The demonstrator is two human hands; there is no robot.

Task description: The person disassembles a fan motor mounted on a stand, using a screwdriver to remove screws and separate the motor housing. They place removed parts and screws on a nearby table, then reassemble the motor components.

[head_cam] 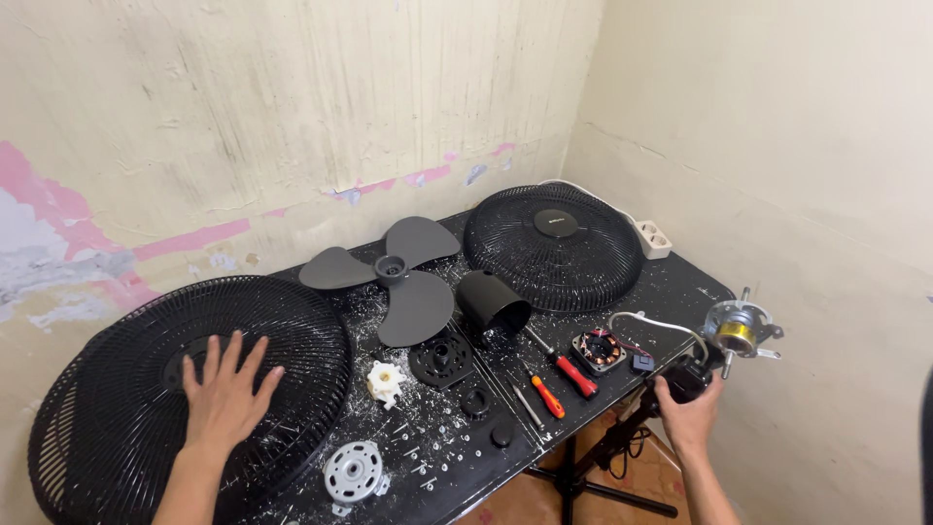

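Fan's fully stripped imo, parts all over the table (680,282): left hand (225,394) flat, fingers spread, on rear grille (117,389), right hand (690,413) gripping motor assy (724,340), nothing back together yet.

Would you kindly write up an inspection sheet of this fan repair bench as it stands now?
Surface: black table, strewn with white flecks and small screws.
Job's things: rear fan grille under the left hand; motor assembly at the table's right edge, above the right hand.
Clutter: fan blade, front grille, black cylinder cover, two red-handled screwdrivers, stator, white plastic hub, round metal plate.
Hands: left hand flat and open on the grille; right hand gripping a black part below the motor.
Cables: white cable looping to the motor.
Surroundings: peeling walls; power strip; fan stand below.
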